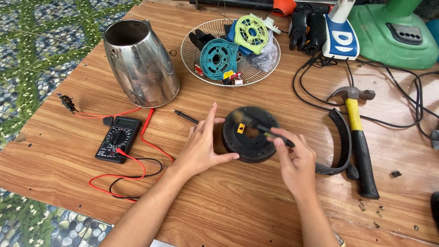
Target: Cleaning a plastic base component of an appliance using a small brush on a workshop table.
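Round black plastic base disc with a central hole and a small yellow sticker, lying flat on the wooden tabletop, near the middle. Left hand reaching in from the near edge, forearm angled up and to the right, palm turned toward the disc's left rim; thumb tip touching the near rim, remaining fingers spread wide and pointing far, bracing rather than clenched. Right hand coming in from the near right, wrist bent, fingertips pinched around a slim dark tool with a greenish shaft, its blurred tip over the disc's top face. Cannot tell what kind of tool.

Left of the hands: black handheld multimeter with red and black leads, one black probe lying just far of the left hand. Far left: dented stainless steel kettle body on its side. Far of the disc: white wire basket holding teal and yellow-green plastic parts. Right: curved black plastic handle, then a yellow-necked, black-gripped hammer.
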